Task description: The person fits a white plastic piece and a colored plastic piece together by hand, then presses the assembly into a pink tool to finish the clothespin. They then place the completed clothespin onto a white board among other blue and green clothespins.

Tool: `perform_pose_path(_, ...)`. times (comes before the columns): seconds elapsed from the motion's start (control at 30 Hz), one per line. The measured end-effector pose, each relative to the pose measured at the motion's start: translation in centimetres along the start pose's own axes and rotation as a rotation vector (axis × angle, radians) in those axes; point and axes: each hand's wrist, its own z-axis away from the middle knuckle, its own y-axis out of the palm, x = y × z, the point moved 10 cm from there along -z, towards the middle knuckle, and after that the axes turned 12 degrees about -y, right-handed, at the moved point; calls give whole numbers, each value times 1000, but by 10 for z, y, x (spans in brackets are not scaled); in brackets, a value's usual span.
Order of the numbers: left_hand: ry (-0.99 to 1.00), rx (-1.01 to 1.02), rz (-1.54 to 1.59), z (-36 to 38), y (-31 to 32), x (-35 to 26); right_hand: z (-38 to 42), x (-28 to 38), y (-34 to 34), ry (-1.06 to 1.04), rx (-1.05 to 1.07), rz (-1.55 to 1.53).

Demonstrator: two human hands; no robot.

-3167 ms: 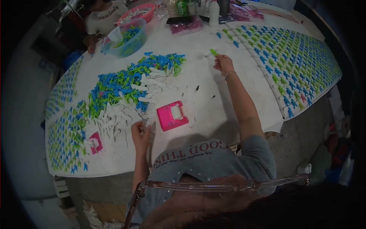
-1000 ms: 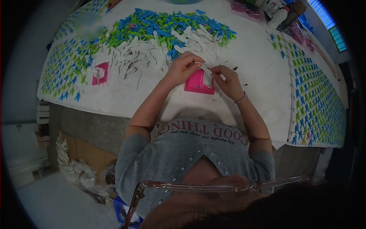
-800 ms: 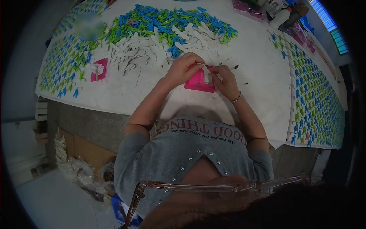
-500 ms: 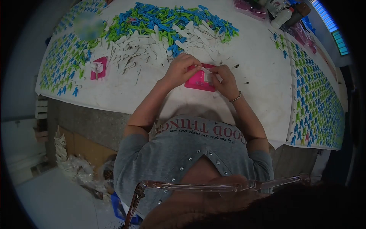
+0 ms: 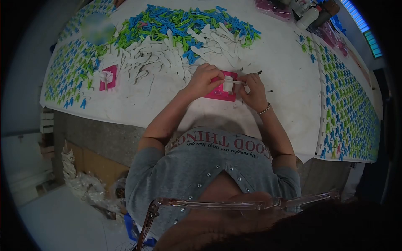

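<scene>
My left hand and my right hand face each other over a pink tray on the white table. A thin white strip runs between the pinched fingertips of both hands. Beneath it, a small white block-like piece sits in the tray. Beyond my hands lies a heap of flat white strips with rounded ends. Behind these is a large pile of blue and green clothespins.
A second pink tray holding white material is at the left. Rows of clothespins cover the right side, with more rows on the left. A white bottle stands at the back right. Small dark bits lie right of my hands.
My hands have moved apart slightly, the right one shifting right and down. The white strip now shows stretched between them, and more of the white piece in the tray is visible.
</scene>
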Motion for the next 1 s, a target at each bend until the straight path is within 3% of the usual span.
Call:
perform_pose_path(0.27, 32, -6, -21, -9, 15, -12, -28, 7, -22, 31, -83, -89)
perform_pose_path(0.47, -14, -32, 85, -7, 12, -8, -10, -22, 12, 273, -123, -506)
perform_pose_path(0.53, -17, -42, 150, -5, 8, -8, 0, -25, 29, 371, 4, -547)
perform_pose_path(0.63, -8, -56, 151, -2, 3, -10, 12, -32, 50, 535, -12, -760)
perform_pose_path(0.67, -29, -102, 183, -2, -5, -9, 12, -32, 51, 535, -10, -760)
perform_pose_path(0.73, -51, -148, 215, -3, -19, -17, -3, -19, 37, 321, 19, -451)
perform_pose_path(1.0, -37, -81, 118, 2, -23, -15, -3, -11, 30, 135, 38, -224)
